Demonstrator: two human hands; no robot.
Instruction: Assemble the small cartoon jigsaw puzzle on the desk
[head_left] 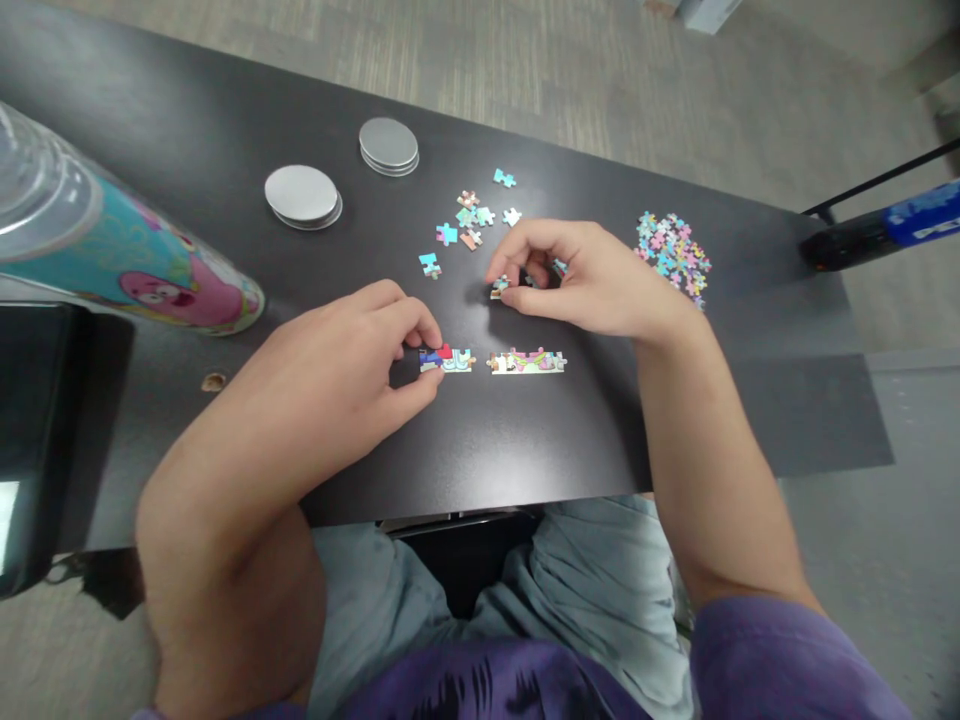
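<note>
"Pinching what, in the head view, is the left hand (345, 365)?"

"The left strip (457, 361) of joined puzzle pieces, at its left end. That grip is closed down to the strip's width, thumb at the near edge, fingertips at the far one."

"And the right hand (581, 275)?"

"Its grip is nearly closed, thumb and forefinger on one small piece (496, 293). Bits of colour show under the palm too; I cannot tell whether they are held."

"Where's the right strip (527, 363)?"

"Flat on the dark bench (525, 435), just right of the other, a narrow gap between them."

"What else is around?"

"Loose pieces (466, 217) lie scattered beyond the hands, and a heap (667, 245) of more sits right of the right hand. Two stacks of silver discs (301, 193) stand farther left, near a cartoon bottle (180, 270)."
</note>
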